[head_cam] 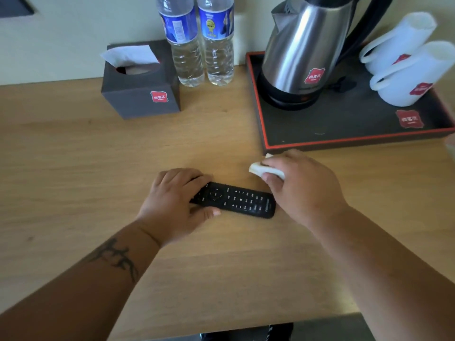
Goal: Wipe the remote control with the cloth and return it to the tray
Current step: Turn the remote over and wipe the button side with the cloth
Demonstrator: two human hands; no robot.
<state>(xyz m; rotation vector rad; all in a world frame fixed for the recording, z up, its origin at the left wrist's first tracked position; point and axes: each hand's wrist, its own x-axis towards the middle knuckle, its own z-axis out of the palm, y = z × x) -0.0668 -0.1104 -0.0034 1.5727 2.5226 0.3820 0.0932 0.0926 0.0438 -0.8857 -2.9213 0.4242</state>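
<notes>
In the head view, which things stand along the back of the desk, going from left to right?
Tissue box → two water bottles → kettle on the tray → two white cups.

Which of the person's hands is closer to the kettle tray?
The right hand, holding the cloth, sits just in front of the tray. The left hand grips the remote, farther away.

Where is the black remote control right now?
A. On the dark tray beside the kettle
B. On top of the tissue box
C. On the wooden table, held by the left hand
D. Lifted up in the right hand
C: the remote control lies on the table, the left hand gripping one end, while the right hand holds the cloth.
</notes>
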